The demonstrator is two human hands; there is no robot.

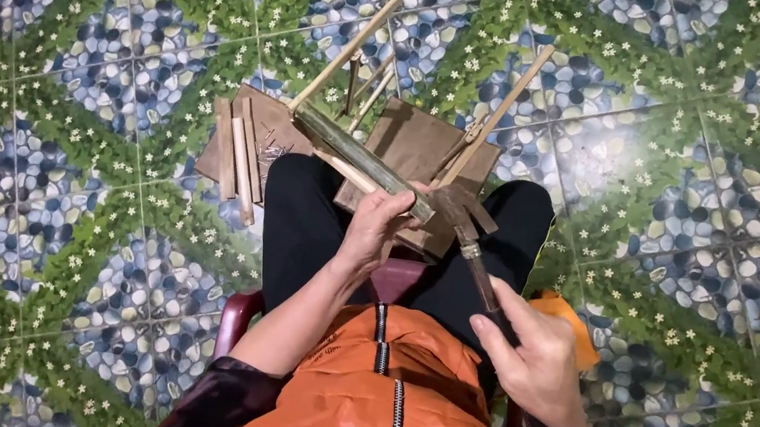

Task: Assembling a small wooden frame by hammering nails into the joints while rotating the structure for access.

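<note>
A green bamboo piece (363, 159), part of a stick frame, lies over the knees. The left hand (376, 226) closes around its near end. The right hand (534, 349) grips a hammer (467, 231), head seemingly touching the bamboo. Loose sticks (237, 159) lie on cardboard (260, 117).

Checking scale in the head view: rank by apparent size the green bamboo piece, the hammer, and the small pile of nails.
1. Green bamboo piece, longest.
2. Hammer, shorter, though closer to the camera and partly hidden by the right hand.
3. Pile of nails, smallest.
</note>
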